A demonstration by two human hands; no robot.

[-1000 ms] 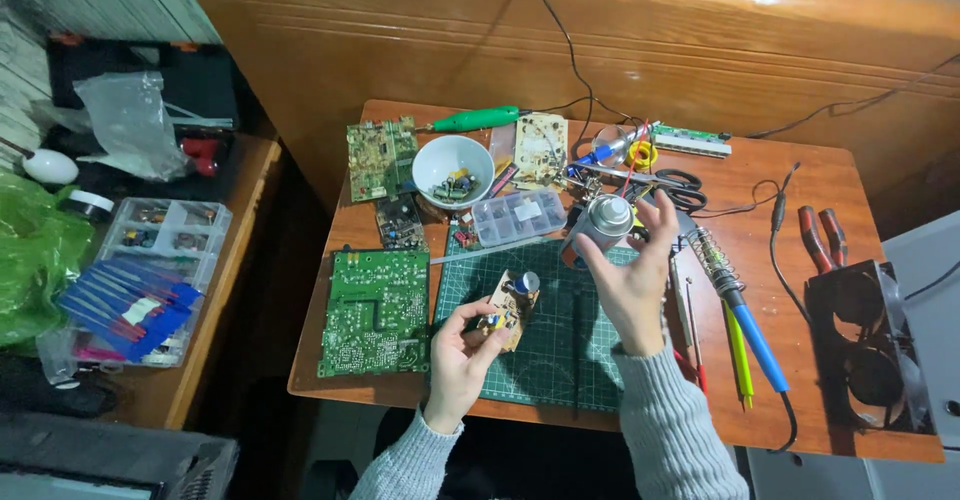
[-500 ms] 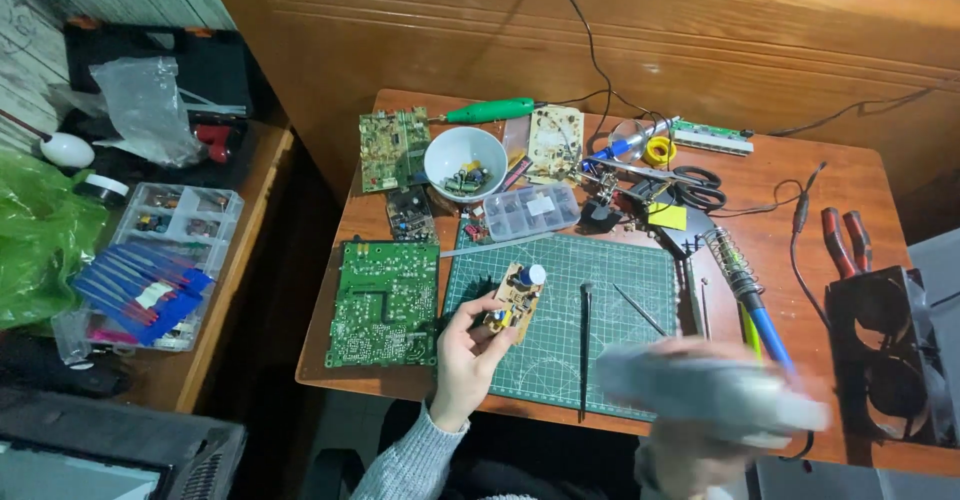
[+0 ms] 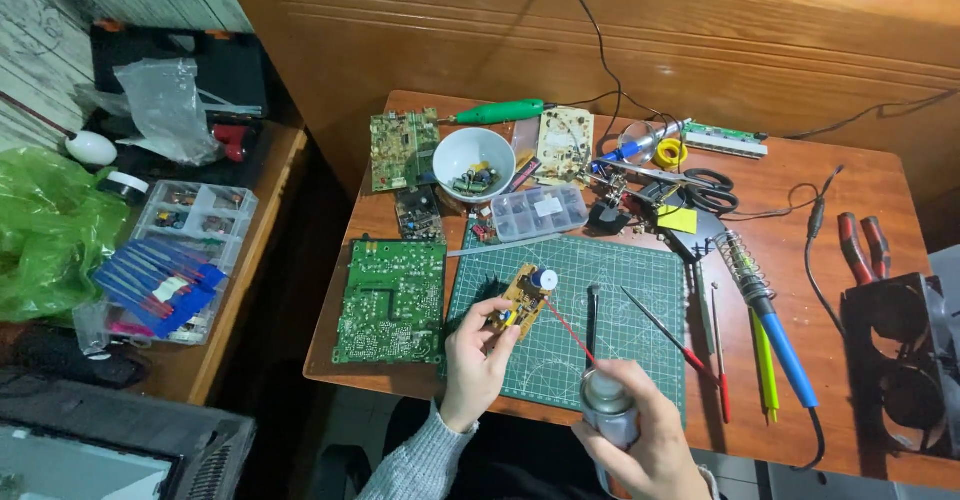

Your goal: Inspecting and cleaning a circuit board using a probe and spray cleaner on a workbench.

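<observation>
The brown wooden surface [image 3: 860,175] carries everything, and the green gridded cutting mat [image 3: 610,290] near its front edge serves as the landmark. Just left of the mat lies a large green printed circuit board [image 3: 392,300], solder side up. Beyond the mat's far left corner stands a white round bowl [image 3: 473,160] with small parts in it, with a smaller green circuit board [image 3: 403,148] to its left and a clear plastic compartment box [image 3: 540,210] between bowl and mat. Right of the mat, a blue-handled soldering iron [image 3: 775,335] lies lengthwise, its coiled metal holder toward the far side. Over the mat's near right corner the right hand [image 3: 650,445] is wrapped around a grey aerosol spray can [image 3: 610,410], its grip clenched about the can body; a thin red straw [image 3: 568,330] runs from the can's nozzle up and left across the mat toward the small board. Over the mat's near left part the left hand [image 3: 478,360] holds up a small yellow-brown circuit board [image 3: 523,298], its grip pinching the board's lower end between thumb and fingers; the board sits tilted above the mat's left half and bears a round blue-and-white component at its far end. A thin black probe [image 3: 592,322] lies on the mat just right of the straw.
</observation>
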